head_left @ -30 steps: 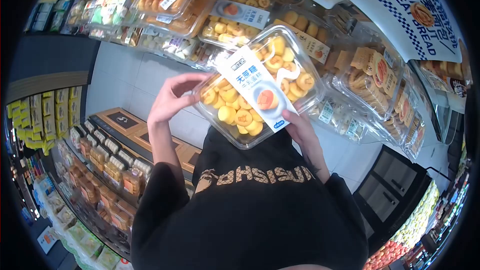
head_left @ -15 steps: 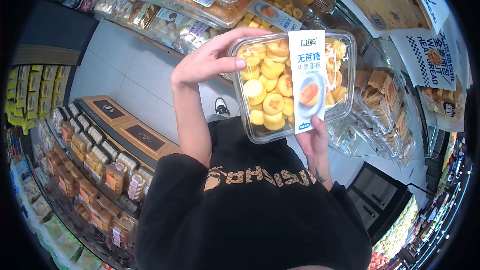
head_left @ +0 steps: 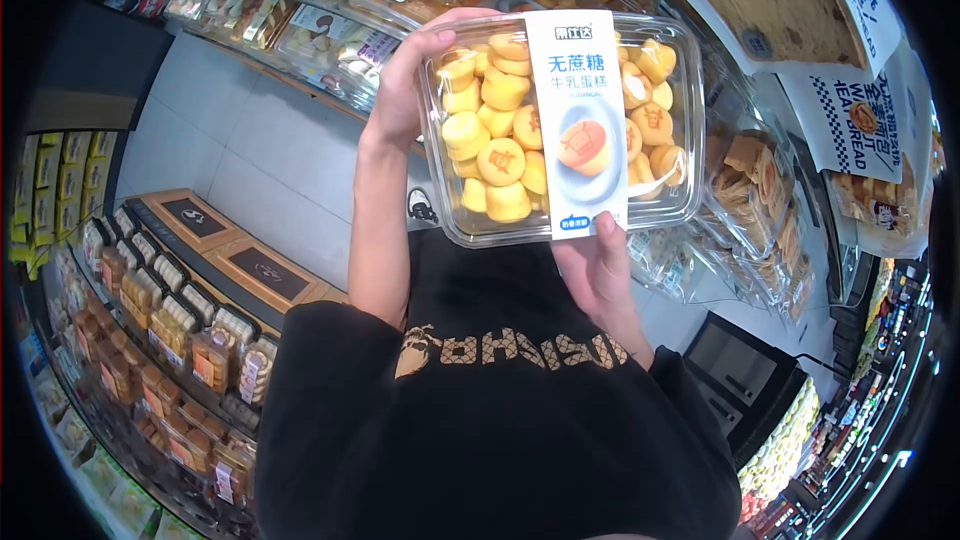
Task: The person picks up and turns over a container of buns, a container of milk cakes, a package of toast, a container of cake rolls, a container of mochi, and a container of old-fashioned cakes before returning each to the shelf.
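Note:
A clear plastic box of small yellow cakes [head_left: 502,162] is held in front of my chest, its lid facing me. A white paper band with Chinese lettering and a cake picture wraps around it. My left hand [head_left: 403,80] grips the box's upper left corner, thumb on the rim, with the other fingers mostly hidden behind. My right hand [head_left: 598,265] holds the lower edge, its thumb over the bottom of the band and its fingers partly hidden underneath. Brown stamped marks show on several cakes.
Packaged breads and pastries [head_left: 345,45] fill the shelf ahead. Bagged bread [head_left: 755,190] hangs close by on the right, below large printed bread bags [head_left: 850,120]. A wood-edged display [head_left: 215,250] with boxed snacks stands on the left. Pale floor tiles [head_left: 240,140] show between them.
The box has moved up and left and turned from tilted to nearly level. My left thumb has gone from the lid to the corner rim. Both hands still hold it.

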A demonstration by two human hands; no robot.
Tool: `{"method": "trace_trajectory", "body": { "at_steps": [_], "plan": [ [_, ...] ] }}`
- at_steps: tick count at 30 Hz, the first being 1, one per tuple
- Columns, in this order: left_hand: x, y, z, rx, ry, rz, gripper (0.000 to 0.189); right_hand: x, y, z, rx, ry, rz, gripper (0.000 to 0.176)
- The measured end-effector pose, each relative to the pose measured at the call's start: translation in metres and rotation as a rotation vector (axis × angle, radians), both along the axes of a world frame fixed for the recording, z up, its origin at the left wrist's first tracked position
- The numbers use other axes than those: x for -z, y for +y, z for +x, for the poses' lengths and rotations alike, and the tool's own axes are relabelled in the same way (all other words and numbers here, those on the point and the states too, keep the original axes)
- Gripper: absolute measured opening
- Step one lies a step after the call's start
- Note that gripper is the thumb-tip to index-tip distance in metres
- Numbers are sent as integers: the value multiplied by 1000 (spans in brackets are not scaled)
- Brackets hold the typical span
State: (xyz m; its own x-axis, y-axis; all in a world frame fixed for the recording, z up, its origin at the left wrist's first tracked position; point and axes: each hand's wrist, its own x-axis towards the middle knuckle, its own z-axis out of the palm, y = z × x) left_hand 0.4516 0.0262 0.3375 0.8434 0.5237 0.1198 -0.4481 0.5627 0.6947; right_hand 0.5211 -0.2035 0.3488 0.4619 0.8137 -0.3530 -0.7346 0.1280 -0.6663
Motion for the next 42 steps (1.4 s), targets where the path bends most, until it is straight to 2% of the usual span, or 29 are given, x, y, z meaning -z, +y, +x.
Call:
{"method": "trace_trajectory", "body": {
  "at_steps": [1, 3, 7, 11, 14, 17, 21, 22, 23, 25, 27, 29, 30, 31, 32, 33, 34, 35, 37, 39, 41, 42],
  "plan": [
    [1, 0, 1, 11, -1, -2, 48, -1, 4, -3, 11, -1, -2, 72],
    [3, 0, 3, 4, -26, -91, 47, -5, 11, -7, -166, -8, 19, 71],
    [2, 6, 3, 0, -60, 53, 53, -3, 14, -2, -256, -50, -11, 73],
    [0, 11, -4, 72, -82, 158, 61, -1, 13, -1, -206, -85, 62, 74],
    [1, 17, -11, 118, 39, 386, 76, -2, 13, 7, -185, -123, 48, 73],
    [6, 17, -17, 172, 8, 401, 77, -9, 10, 17, -194, -57, -77, 73],
    [11, 22, -19, 288, 10, 359, 78, 2, 0, 22, -194, -202, -75, 70],
    [11, 22, -19, 337, -31, 249, 73, 4, -4, 24, -207, -306, -121, 66],
    [9, 22, -20, 338, -32, 248, 73, 4, -5, 26, -220, -411, -166, 61],
    [-2, 19, -20, 240, 221, 577, 68, -14, 2, 23, -204, -511, -178, 56],
    [3, 18, -15, 299, 236, 551, 64, -22, 1, 23, -302, -791, -355, 53],
    [4, 19, -15, 464, 367, 547, 60, -7, -10, 31, -275, -859, -437, 56],
    [6, 21, -14, 395, 295, 712, 56, -5, -5, 35, -227, -1078, -433, 59],
    [10, 21, -10, 398, 298, 712, 56, -6, -1, 35, -176, -1296, -426, 62],
    [17, 19, -3, 346, 15, 563, 54, -19, -3, 35, -98, -1337, -353, 61],
    [20, 16, 3, 290, -262, 406, 52, -35, 8, 34, -47, -1638, -249, 61],
    [1, 4, -2, 310, -305, 252, 44, -33, 9, 36, -19, -1770, -214, 62],
    [0, -1, -3, 315, -302, 252, 44, -31, 9, 37, 11, -1903, -176, 62],
    [3, -6, -2, -37, -34, 505, 38, -26, 9, 36, 63, -1943, -180, 66],
    [8, -4, 2, -14, -56, 418, 31, -25, 12, 33, 117, -1990, -182, 69],
    [7, -10, 0, -54, -128, 255, 25, -27, 18, 26, 250, -1744, -276, 76],
    [3, -10, 0, -58, -140, 239, 20, -24, 17, 28, 180, -1691, -276, 80]
  ]
}}
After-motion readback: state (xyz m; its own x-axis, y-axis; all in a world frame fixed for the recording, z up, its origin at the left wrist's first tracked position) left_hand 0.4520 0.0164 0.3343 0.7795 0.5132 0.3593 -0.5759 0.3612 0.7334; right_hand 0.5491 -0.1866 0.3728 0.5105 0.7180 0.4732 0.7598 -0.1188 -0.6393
